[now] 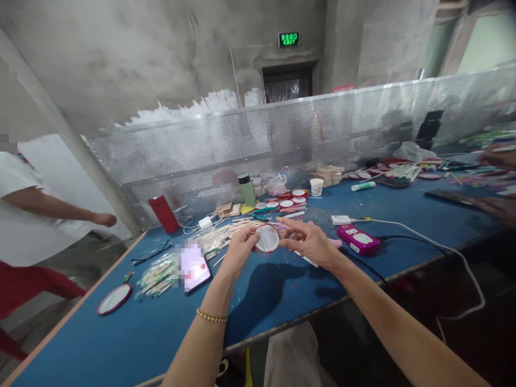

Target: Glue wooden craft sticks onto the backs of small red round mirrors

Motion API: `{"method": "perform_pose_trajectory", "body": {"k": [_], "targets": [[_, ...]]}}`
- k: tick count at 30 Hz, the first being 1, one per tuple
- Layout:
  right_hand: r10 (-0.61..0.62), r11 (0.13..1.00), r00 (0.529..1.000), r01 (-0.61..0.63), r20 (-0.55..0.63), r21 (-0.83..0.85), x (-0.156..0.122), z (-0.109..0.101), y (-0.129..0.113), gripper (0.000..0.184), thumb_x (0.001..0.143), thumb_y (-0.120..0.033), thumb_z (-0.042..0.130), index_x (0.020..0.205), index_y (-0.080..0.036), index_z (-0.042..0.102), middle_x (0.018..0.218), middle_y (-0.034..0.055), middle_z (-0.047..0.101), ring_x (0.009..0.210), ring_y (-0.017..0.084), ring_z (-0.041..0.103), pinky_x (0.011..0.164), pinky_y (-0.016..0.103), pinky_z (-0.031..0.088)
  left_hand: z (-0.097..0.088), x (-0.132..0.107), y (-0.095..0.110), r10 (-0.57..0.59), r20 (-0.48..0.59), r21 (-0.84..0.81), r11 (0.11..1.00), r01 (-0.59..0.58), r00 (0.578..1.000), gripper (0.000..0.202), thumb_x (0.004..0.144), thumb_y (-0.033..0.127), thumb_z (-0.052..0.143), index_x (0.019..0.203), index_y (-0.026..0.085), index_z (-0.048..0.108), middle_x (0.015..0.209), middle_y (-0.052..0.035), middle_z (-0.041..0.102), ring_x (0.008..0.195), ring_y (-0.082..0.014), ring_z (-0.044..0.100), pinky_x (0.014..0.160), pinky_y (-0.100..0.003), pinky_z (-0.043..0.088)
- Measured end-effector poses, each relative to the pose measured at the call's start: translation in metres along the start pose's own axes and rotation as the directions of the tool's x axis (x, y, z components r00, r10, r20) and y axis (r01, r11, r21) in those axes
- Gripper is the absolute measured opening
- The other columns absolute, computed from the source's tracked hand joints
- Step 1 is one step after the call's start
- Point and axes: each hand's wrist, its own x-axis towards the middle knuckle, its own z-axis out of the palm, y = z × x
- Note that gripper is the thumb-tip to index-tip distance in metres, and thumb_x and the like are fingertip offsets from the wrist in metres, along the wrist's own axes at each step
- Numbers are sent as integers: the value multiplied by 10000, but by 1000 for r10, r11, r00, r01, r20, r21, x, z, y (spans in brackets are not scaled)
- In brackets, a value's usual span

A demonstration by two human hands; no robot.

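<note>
A small round mirror point(267, 238) with a red rim is held above the blue table, its shiny face toward me. My left hand point(243, 241) pinches its left edge between thumb and fingers. At the right edge, the thumb and a finger of my right hand point(305, 241) close on the rim, while the index finger stretches out above it. Behind my hands lies a cluster of similar red-rimmed mirrors point(286, 203). Pale wooden sticks point(221, 235) are spread beyond my left hand. A white pen-like stick point(307, 259) lies under my right hand.
On the left are a phone point(194, 267), wrapped sticks point(157, 277), a handled mirror point(115, 299) and a red bottle point(164, 214). A green bottle point(246, 190), paper cup point(316, 187) and purple power strip point(358, 239) with cables stand around. A person point(32, 215) is at left; another person's hand point(497, 156) at right.
</note>
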Motion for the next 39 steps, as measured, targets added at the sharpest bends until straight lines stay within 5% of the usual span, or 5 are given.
{"method": "perform_pose_trajectory", "body": {"k": [7, 22, 27, 32, 39], "targets": [[-124, 976, 991, 130, 49, -172, 6, 22, 24, 582, 726, -418, 787, 1268, -253, 656, 1204, 89, 673, 1049, 250, 625, 882, 388, 520, 0, 1, -8, 36, 114, 154, 987, -53, 993, 152, 784, 247, 571, 874, 159, 657, 654, 12, 579, 568, -119, 455, 560, -232, 336], [-36, 986, 996, 50, 87, -158, 1, 27, 22, 507, 746, -392, 760, 1221, -236, 682, 1211, 79, 697, 1091, 284, 640, 967, 444, 472, 3, -2, -7, 49, 150, 206, 975, -79, 988, 160, 771, 231, 548, 868, 158, 652, 681, 13, 555, 636, -127, 455, 591, -229, 337], [13, 995, 998, -6, 65, -101, -2, 32, 17, 488, 750, -451, 748, 1177, -222, 690, 955, 59, 741, 814, 246, 691, 729, 375, 547, 4, -1, -8, 32, 113, 201, 978, -55, 993, 133, 755, 208, 547, 843, 168, 639, 637, 29, 535, 571, -112, 434, 556, -228, 328], [137, 990, 991, -137, 8, 33, -4, 45, 14, 450, 768, -449, 724, 1164, -243, 669, 714, 17, 676, 540, 186, 631, 409, 269, 451, 4, -1, -9, 42, 58, 174, 983, -51, 997, 107, 757, 213, 539, 810, 176, 624, 597, 38, 518, 514, -101, 432, 513, -224, 322], [144, 989, 989, -145, 24, 31, -7, 49, 11, 467, 736, -394, 744, 1161, -232, 636, 770, 26, 677, 495, 159, 603, 384, 265, 446, 4, -3, -6, -51, 157, 117, 993, 33, 986, 154, 707, 201, 552, 828, 152, 636, 567, 48, 520, 446, -76, 416, 448, -207, 299]]}}
